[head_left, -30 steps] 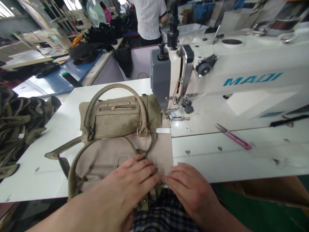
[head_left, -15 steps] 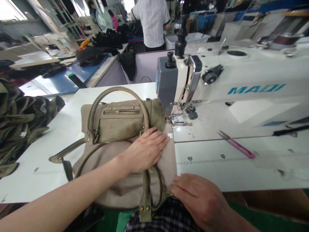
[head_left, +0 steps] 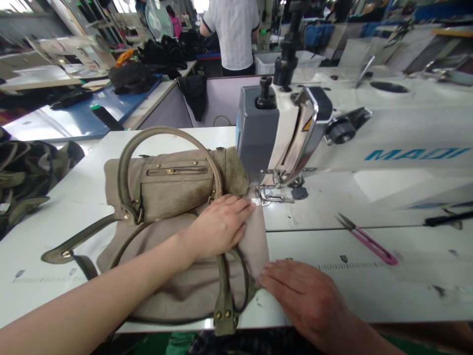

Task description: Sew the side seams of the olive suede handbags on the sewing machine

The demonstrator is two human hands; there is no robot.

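Note:
An olive-brown handbag [head_left: 181,197] with looped handles and a brass zipper lies on the white sewing table, its right edge running up to the presser foot [head_left: 273,196] of a sewing machine [head_left: 281,133]. My left hand [head_left: 221,224] rests flat on the bag, fingers stretched toward a small white patch [head_left: 256,201] close to the foot. Nearer to me, my right hand [head_left: 306,296] pinches the lower right edge of the bag's fabric. Its thumb is hidden. One handle strap [head_left: 224,296] hangs toward the table's front edge.
Pink-handled thread snips [head_left: 369,241] lie right of the bag. A dark camouflage-patterned pile [head_left: 25,172] sits at the left. Behind are a black thread cone [head_left: 107,117], another sewing machine [head_left: 74,52] and a person in a white shirt [head_left: 236,37].
The bag has slid a little forward, bringing the white patch closer to the presser foot. Both hands have moved along with it. The camera view has shifted slightly.

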